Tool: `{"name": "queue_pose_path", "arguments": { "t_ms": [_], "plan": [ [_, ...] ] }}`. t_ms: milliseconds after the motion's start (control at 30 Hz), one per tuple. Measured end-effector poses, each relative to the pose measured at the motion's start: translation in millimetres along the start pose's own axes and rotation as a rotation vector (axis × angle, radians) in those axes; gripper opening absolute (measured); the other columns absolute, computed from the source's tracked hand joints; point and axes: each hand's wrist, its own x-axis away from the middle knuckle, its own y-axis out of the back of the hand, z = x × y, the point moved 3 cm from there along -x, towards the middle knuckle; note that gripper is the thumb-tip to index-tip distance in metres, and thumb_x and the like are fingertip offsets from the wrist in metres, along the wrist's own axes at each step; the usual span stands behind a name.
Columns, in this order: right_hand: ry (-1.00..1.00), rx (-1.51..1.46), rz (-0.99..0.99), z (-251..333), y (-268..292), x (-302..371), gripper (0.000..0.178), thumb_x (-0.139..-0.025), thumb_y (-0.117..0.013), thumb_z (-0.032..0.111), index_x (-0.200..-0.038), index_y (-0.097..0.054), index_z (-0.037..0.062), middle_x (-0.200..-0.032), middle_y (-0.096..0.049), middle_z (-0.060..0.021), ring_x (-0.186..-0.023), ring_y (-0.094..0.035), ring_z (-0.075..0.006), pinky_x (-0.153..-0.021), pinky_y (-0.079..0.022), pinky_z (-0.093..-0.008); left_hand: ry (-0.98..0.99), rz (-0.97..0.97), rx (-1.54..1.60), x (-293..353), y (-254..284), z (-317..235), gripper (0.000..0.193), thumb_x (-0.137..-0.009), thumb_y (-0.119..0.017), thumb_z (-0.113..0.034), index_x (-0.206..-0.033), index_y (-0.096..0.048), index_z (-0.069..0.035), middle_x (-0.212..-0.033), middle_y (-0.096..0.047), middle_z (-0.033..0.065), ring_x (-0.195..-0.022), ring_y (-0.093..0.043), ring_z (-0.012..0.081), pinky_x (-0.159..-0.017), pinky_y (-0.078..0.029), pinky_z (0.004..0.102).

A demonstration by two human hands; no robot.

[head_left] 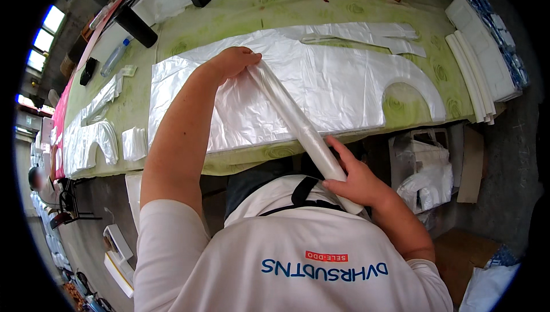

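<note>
A long narrow roll of translucent plastic film point(295, 120) slants across my front, its far end over the table and its near end by my waist. My left hand point(235, 63) is closed on the far end, the fingertips pinched together. Lower down, near the table's front edge, my right hand point(358, 177) wraps round the near part, thumb on one side. Beneath the roll, a large white plastic apron shape point(338, 80) lies flat, with strap-like strips at its far side and a curved cutout at the right. Whether it is one layer or several, I cannot tell.
A green patterned cloth point(355, 11) covers the table. Left are smaller plastic pieces point(94, 143), a folded stack point(134, 144), a bottle point(114, 58) and a black cylinder point(136, 26). White stacks point(481, 54) stand right. Below, a bin point(424, 169) holds plastic. Another person point(48, 186) is far left.
</note>
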Motion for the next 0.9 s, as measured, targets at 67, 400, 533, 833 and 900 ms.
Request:
{"name": "queue_pose_path", "arguments": {
  "t_ms": [67,400,533,833,900],
  "plan": [
    [-0.046,0.041,0.022,-6.7,4.9,17.1,0.092,-0.082,-0.079,0.021,-0.159,-0.029,0.0106,-0.132,-0.063,-0.0210,-0.114,-0.066,-0.0299,-0.101,-0.049,-0.0381,-0.012,0.007,-0.023,-3.8,-0.4,-0.3,0.045,-0.096,-0.068,-0.039,-0.125,-0.066,-0.005,-0.103,-0.064,0.0038,-0.088,-0.054,0.0146,-0.080,-0.048,0.0304],
    [-0.578,0.219,0.098,-99.0,47.4,177.4,0.069,-0.076,-0.084,0.012,-0.139,-0.056,0.0089,-0.120,-0.070,-0.0155,-0.109,-0.067,-0.0240,-0.096,-0.052,-0.0372,-0.122,-0.051,-0.450,-4.4,1.9,-8.9,0.048,-0.094,-0.066,-0.044,-0.117,-0.068,-0.003,-0.102,-0.070,0.0118,-0.092,-0.063,0.0227,-0.082,-0.051,0.0366],
    [-0.521,0.169,-0.038,-129.1,50.8,209.4,0.068,-0.075,-0.083,0.002,-0.137,-0.057,0.0090,-0.120,-0.069,-0.0107,-0.108,-0.065,-0.0214,-0.095,-0.052,-0.0368,-0.277,-0.055,-0.669,-23.0,6.1,-17.4,0.051,-0.093,-0.067,-0.048,-0.112,-0.069,-0.001,-0.094,-0.071,0.0128,-0.087,-0.065,0.0238,-0.081,-0.051,0.0369],
    [-0.136,0.125,-0.279,-68.9,72.3,151.0,0.065,-0.080,-0.079,0.008,-0.138,-0.054,0.0006,-0.127,-0.064,-0.0125,-0.114,-0.061,-0.0207,-0.100,-0.049,-0.0360,-0.724,-0.691,-0.358,42.4,-16.0,8.2,0.053,-0.085,-0.078,-0.026,-0.128,-0.056,-0.004,-0.135,-0.054,0.0207,-0.122,-0.053,0.0377,-0.105,-0.044,0.0452],
    [-0.051,0.177,-0.302,-49.3,80.0,121.2,0.063,-0.080,-0.080,0.009,-0.137,-0.055,0.0010,-0.128,-0.063,-0.0140,-0.117,-0.061,-0.0226,-0.100,-0.049,-0.0361,-1.028,-0.510,-0.493,84.2,-65.0,23.0,0.071,-0.080,-0.081,-0.033,-0.138,-0.051,-0.006,-0.143,-0.047,0.0204,-0.135,-0.042,0.0441,-0.115,-0.034,0.0530]
  ]
}}
